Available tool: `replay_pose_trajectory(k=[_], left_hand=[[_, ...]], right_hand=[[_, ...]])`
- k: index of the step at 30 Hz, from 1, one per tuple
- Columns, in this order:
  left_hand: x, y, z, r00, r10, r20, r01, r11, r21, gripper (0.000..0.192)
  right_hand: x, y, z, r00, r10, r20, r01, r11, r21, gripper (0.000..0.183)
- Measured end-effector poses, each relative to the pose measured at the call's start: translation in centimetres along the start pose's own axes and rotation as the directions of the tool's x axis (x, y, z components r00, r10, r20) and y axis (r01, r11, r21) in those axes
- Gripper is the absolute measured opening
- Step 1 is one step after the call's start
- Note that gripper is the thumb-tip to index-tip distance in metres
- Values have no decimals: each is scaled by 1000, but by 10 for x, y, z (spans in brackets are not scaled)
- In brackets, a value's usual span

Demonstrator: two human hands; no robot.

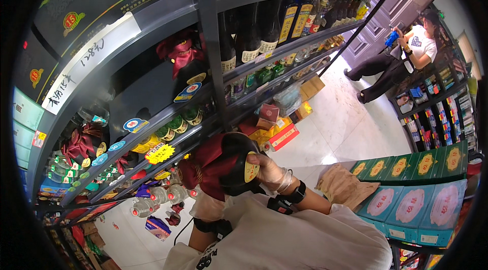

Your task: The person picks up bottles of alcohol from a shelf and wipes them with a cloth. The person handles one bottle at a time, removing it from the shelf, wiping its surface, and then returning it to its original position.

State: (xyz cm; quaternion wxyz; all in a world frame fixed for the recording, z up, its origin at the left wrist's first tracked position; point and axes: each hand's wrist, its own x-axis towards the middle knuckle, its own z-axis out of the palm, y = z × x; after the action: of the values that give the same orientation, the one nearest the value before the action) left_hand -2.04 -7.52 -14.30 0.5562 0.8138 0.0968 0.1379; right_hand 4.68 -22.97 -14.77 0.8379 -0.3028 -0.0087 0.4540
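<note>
A round black liquor jar, its neck wrapped in dark red satin cloth, is tilted in front of my chest. My right hand, in a clear plastic glove, grips its base end with the thumb over a yellow label. Under the cloth-wrapped end is my left hand, also gloved, holding the jar from below; its fingers are hidden behind it. Similar cloth-topped jars stand on the dark metal shelf, one by the upright and one further left.
Large clear plastic jugs stand on the floor beside the shelf's foot. Cartons lie beyond the upright. Blue gift boxes, green boxes and brown paper are to my right. Another person stands by the door.
</note>
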Motion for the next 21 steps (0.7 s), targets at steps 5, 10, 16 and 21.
replay_pose_trajectory(k=[5, 10, 16, 21], left_hand=[[-24, -6, -16, 997, 34, 63, -39, 996, 75, 49], [-23, -15, -34, 976, 82, 200, -122, 972, 200, 40], [-18, -12, -37, 989, 149, -24, -150, 986, -73, 54], [-14, -11, -26, 973, -222, -57, 116, 695, -710, 64]], right_hand=[[8, -10, 13, 990, -138, 21, 137, 934, -331, 85], [29, -15, 9, 913, -305, 271, 407, 646, -646, 105], [41, -46, 32, 817, -266, 511, 530, -1, -848, 102], [44, -38, 50, 803, -240, 546, 548, -64, -834, 100]])
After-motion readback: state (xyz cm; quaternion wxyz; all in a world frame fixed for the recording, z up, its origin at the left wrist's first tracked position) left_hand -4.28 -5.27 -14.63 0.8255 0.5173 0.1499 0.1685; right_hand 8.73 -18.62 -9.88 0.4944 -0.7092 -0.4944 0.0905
